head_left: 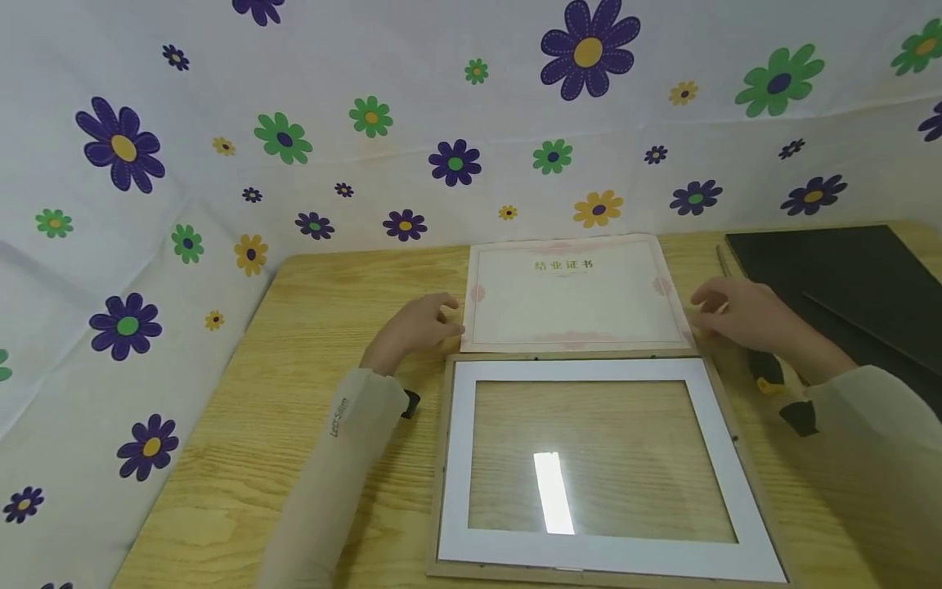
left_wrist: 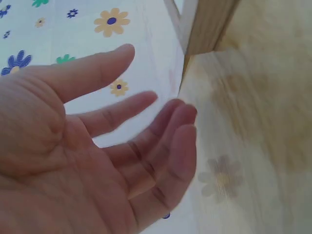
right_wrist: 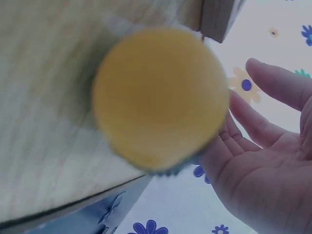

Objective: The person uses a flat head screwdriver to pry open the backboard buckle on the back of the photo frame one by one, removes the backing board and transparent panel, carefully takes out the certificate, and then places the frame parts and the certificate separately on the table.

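Observation:
A certificate sheet [head_left: 568, 303] with a pale pink border and gold characters lies flat on the table, its near edge at the picture frame [head_left: 439, 483]. My left hand [head_left: 421, 323] is at the sheet's left edge, its fingertips right at the border. In the left wrist view its thumb [left_wrist: 97, 73] stands apart from the loosely bent fingers. My right hand [head_left: 743, 311] is at the sheet's right edge, fingers relaxed and slightly bent. Beneath that hand lies a screwdriver [head_left: 767, 370] with a dark handle and a yellow end; the hand hides part of it.
The picture frame holds a white mat [head_left: 589, 552] around a clear pane that reflects a light. A black board [head_left: 832, 262] lies at the back right. Behind the table hangs a white cloth [head_left: 412, 49] printed with flowers.

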